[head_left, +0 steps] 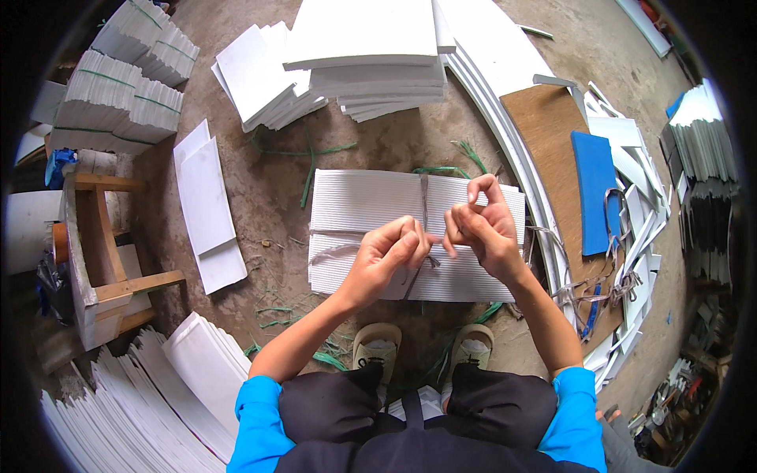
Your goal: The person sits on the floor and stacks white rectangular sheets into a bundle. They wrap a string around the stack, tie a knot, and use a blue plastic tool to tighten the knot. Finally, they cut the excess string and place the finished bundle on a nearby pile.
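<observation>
A flat bundle of white ribbed sheets stacked edge to edge [371, 206] lies on the bare dirt floor [268, 197], just ahead of the person's sandalled feet. A thin grey strap [424, 201] runs across the bundle from its far edge toward the near edge, and a second grey strap crosses it near the left end. Both hands meet over the bundle's near right part. The left hand [390, 251] has its fingers curled shut, pinching one end of the strap. The right hand [481, 225] is also closed, fingers hooked around the other end, touching the left hand's fingertips.

Judging from this, the knot looks unfinished, so uneven pull could let the strap slip from the fingers and slacken, or drag it sideways off the sheets. A hard tug might also crush the sheet edges.

Around it on the floor: loose green strapping strips [309, 165], taller stacks of white boards [371, 55] beyond the far edge, a wooden stool [98, 252] to the left, and a blue rectangular board [595, 189] on a brown panel to the right.
</observation>
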A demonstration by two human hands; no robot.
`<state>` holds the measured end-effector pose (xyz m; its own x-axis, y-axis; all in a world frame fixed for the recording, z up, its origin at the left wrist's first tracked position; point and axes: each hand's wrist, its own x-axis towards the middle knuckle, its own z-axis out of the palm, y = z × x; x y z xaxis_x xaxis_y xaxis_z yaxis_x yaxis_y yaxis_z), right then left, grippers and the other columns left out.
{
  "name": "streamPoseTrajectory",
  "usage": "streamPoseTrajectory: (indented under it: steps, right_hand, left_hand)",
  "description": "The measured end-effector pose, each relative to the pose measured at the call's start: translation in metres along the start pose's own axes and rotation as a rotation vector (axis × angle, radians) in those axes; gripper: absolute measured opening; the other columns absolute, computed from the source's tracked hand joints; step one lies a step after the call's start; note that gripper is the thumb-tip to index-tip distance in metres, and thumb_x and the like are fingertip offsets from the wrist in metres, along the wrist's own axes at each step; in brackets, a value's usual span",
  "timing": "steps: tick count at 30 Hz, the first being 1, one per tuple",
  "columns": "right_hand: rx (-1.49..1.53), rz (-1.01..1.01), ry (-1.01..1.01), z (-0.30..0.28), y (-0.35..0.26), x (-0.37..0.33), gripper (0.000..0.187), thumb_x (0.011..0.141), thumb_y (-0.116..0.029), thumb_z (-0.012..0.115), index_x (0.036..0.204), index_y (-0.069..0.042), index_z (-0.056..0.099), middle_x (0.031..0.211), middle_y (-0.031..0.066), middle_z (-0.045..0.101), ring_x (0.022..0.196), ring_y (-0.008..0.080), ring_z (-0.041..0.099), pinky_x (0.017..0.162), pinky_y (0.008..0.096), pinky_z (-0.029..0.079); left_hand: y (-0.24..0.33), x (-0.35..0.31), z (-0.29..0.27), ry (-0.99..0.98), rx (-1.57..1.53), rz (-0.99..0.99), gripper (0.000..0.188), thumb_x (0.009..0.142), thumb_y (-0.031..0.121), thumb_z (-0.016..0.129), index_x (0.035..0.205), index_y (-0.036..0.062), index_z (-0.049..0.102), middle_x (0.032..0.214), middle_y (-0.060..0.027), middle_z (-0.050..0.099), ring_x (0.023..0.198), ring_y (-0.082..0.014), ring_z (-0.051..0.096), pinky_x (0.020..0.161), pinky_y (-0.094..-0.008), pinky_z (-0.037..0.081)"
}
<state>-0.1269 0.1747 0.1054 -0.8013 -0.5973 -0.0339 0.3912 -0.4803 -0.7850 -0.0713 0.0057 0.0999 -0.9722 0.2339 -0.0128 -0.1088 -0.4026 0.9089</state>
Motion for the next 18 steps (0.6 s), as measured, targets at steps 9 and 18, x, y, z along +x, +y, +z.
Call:
streamPoseTrajectory:
  steps: [9,18]
  right_hand:
    - [-0.896,-0.047,0.085,-0.008,0.013,-0.008,0.022,0.084,0.000,0.043,0.099,-0.004,0.027,0.073,0.0155,0.054,0.060,0.0191,0.056,0.054,0.0295,0.044]
    - [-0.880,-0.070,0.125,-0.010,0.017,-0.011,0.018,0.086,-0.002,0.041,0.098,-0.003,0.028,0.064,0.0119,0.053,0.062,0.0204,0.059,0.057,0.0297,0.045]
  left_hand:
    - [0.002,0.013,-0.005,0.062,0.525,-0.143,0.030,0.088,0.012,0.045,0.061,0.0050,0.034,0.057,0.0036,0.031,0.054,-0.0038,0.029,0.048,-0.0208,0.030]
    - [0.001,0.009,0.000,0.116,0.675,-0.037,0.029,0.088,0.011,0.046,0.061,0.0043,0.036,0.053,0.0040,0.031,0.050,-0.0034,0.030,0.045,-0.0210,0.028]
